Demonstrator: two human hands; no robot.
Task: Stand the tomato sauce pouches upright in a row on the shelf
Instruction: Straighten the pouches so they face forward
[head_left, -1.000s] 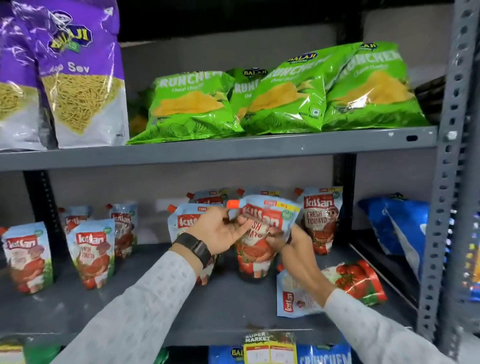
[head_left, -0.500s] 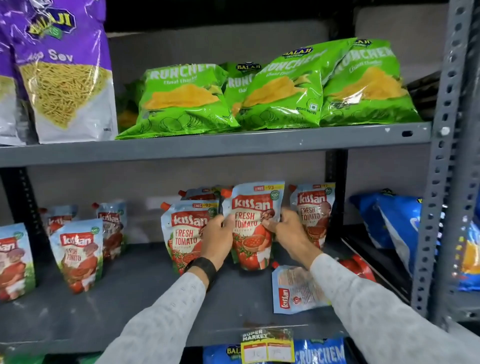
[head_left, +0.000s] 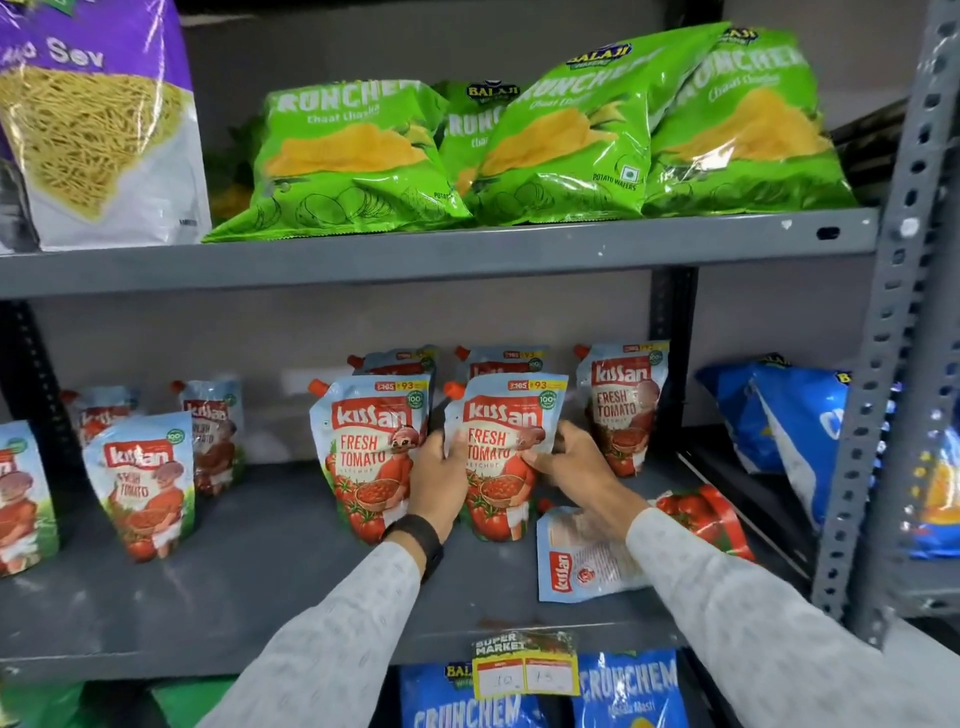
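Hands bracket 1 upright sauce pouch on the middle shelf: the left hand presses its left edge, the right hand its right edge, each grip curled onto the pouch. It stands long axis vertical, just right of another standing pouch. Just near-right, under the right forearm, a flat pouch lies on its side, long axis running left to right, nearer the right hand. Bare shelf remains in front; the rack post bounds the right side.
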